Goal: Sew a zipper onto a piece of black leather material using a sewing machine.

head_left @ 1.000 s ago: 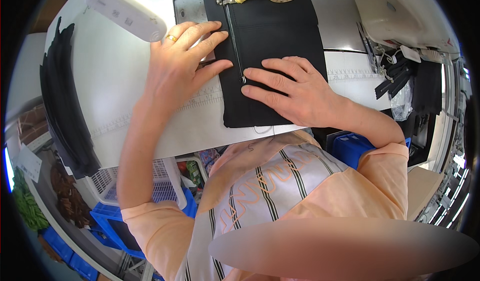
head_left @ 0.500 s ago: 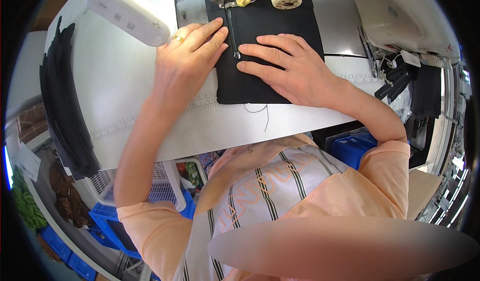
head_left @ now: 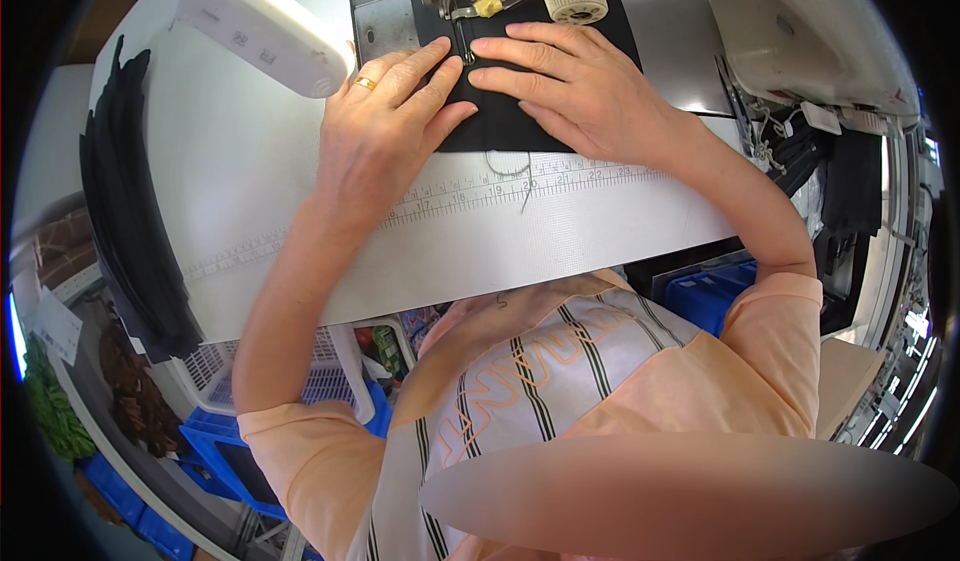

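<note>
A black fabric piece (head_left: 492,133) lies on the sewing table, its far part under the needle area of a sewing machine (head_left: 462,9). A zipper (head_left: 465,45) runs along it toward the machine, with the metal slider at its near end. My left hand (head_left: 382,116), a ring on one finger, rests at the fabric's left side with fingers stretched and fingertips beside the zipper. On the right, my right hand (head_left: 595,96) lies flat on the fabric, fingers spread, fingertips close to the slider. A loose thread (head_left: 527,186) trails from the near edge.
A long white device (head_left: 265,31) juts over the table at upper left. Black fabric strips (head_left: 135,211) hang over the table's left edge. Printed ruler marks (head_left: 480,197) cross the white tabletop. A white basket (head_left: 335,371) and a blue bin (head_left: 705,296) sit below the front edge.
The black fabric and zipper have moved away from me, farther under the machine. My right hand has moved forward with it; the left hand has shifted slightly. More of the ruler shows.
</note>
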The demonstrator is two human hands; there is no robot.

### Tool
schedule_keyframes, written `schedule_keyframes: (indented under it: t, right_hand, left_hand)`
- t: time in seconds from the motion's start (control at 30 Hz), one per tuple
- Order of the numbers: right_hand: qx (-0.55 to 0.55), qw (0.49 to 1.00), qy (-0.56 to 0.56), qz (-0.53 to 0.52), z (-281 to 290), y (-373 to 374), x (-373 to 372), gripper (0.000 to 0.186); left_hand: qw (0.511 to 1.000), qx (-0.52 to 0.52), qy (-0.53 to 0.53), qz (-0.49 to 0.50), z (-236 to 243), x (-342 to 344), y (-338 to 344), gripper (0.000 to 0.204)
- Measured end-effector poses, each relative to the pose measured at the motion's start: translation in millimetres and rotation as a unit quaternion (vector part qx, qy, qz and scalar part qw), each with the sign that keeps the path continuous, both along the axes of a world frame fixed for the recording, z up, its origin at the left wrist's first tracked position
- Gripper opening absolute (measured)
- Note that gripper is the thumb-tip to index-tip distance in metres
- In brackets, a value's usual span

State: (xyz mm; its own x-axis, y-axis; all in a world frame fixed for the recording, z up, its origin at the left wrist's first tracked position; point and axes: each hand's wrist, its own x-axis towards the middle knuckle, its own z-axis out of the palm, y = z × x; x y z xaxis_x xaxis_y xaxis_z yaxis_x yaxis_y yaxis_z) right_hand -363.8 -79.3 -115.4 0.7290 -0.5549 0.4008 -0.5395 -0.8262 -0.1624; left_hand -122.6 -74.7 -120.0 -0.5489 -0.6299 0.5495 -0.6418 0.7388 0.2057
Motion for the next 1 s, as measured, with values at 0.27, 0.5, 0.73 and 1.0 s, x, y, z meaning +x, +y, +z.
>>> schedule_keyframes:
  t: [0.27,0.5,0.73,1.0]
  right_hand:
    - [0.065,0.994,-0.080,-0.031,5.6,-9.4,-7.7,0.028]
    - [0.602,0.694,-0.372,-0.129,12.0,-45.0,-9.5,0.032]
    - [-0.052,0.995,-0.026,-0.076,-11.1,-8.0,12.2,0.029]
    - [-0.040,0.995,-0.030,-0.088,-8.2,-19.8,12.8,0.027]
  left_hand:
    - [1.000,0.007,0.008,0.016,5.2,-2.9,-11.8,0.026]
    - [1.000,0.005,0.008,0.008,2.2,-2.9,-16.5,0.026]
    - [1.000,0.014,0.013,0.009,0.1,-3.3,-12.7,0.026]
    - [1.000,0.018,0.020,0.000,2.7,-1.3,-21.7,0.026]
